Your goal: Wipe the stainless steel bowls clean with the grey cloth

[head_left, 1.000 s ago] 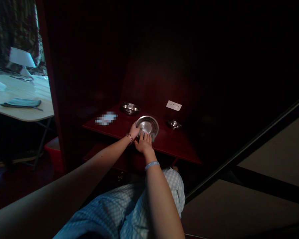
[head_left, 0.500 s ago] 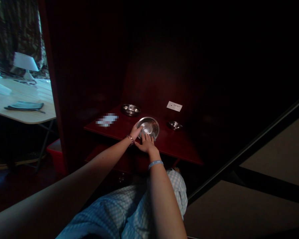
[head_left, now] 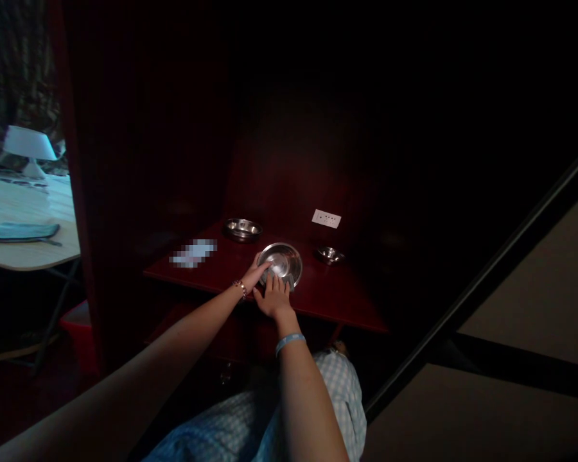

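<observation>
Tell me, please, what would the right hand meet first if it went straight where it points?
Likely the far inner wall of the middle metal bowl: the right hand lies on the grey cloth at its near side, fingers pointing across it. Depth is unclear.

Here on my screen the large bowl (head_left: 283,258) gleams, all smooth polished metal, and the back bowl (head_left: 242,231) and small bowl (head_left: 330,256) flash the same glossy shine! The grey cloth (head_left: 291,282) looks matt against it, the red tabletop (head_left: 337,305) shows a low varnished sheen, and the socket plate (head_left: 326,219) looks like smooth plastic.
</observation>
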`<state>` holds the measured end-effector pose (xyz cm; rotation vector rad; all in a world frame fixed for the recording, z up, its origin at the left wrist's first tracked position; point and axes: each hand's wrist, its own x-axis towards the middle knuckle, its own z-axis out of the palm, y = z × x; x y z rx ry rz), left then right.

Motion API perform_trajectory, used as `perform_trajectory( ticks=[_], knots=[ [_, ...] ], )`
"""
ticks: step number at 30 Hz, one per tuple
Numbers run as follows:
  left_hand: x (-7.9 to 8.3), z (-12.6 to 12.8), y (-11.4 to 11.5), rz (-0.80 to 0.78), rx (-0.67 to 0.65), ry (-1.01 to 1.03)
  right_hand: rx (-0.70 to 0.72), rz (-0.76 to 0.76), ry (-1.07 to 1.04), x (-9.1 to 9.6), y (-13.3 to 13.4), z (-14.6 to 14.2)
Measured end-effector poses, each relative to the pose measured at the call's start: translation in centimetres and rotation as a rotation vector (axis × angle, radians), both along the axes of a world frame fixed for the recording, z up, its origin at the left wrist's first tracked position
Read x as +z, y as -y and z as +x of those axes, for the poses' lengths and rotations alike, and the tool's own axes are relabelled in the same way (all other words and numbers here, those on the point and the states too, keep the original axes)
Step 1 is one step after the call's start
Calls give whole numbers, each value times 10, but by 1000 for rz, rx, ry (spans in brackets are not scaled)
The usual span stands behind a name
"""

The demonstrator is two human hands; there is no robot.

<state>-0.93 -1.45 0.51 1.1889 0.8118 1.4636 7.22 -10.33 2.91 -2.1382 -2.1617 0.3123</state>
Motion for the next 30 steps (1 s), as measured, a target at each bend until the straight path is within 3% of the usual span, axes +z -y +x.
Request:
perform_trajectory(
  ticks=[9, 15, 18, 24, 30],
  knots=[
    [-5, -2, -8, -24, -8, -30, 103, -86, 37, 4, -3, 11],
    [-6, 4, -10, -7, 12, -8, 312, -172, 76, 22, -5, 51],
    [-6, 8, -13, -30, 40, 33, 394, -143, 104, 27, -10, 72],
    [-1, 6, -8, 12, 4, 3, 313, -169, 117, 19, -11, 79],
    [1, 3, -7, 17, -18, -2, 299, -61, 59, 15, -4, 70]
  ],
)
